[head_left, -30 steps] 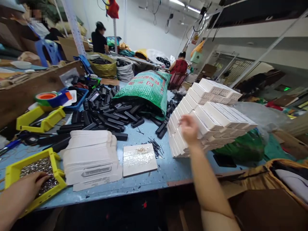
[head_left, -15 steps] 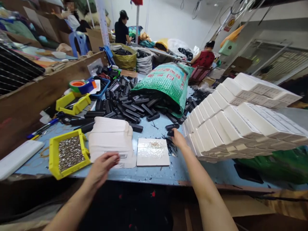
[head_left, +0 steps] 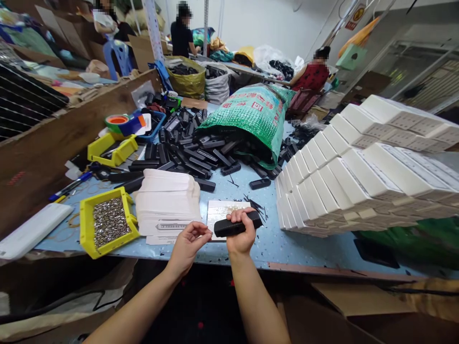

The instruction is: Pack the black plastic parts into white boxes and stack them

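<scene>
Held across its palm, my right hand (head_left: 243, 235) grips a long black plastic piece (head_left: 225, 228) with rounded edges, tilted up to the right. The fingers wrap over its top and hide part of it. Beside its left end is my left hand (head_left: 191, 243), thumb and fingertips pinched together; whatever is in the pinch is too small to make out. Below the black piece lies a white board (head_left: 218, 208) with small shiny bits on it. A stack of white printed cards (head_left: 167, 198) stands to the left, near a yellow bin (head_left: 84, 224) of small metal parts.
A green woven sack (head_left: 247, 114) spills many black plastic pieces (head_left: 195, 157) over the back of the blue table. White boxes (head_left: 322, 181) are piled high at the right. Thin black strips (head_left: 256, 205) lie beside the board. Several people sit or stand in the background.
My right hand has brought the black plastic piece from the right side to in front of the board. My left hand has moved right, from over the cards to the piece's end.
</scene>
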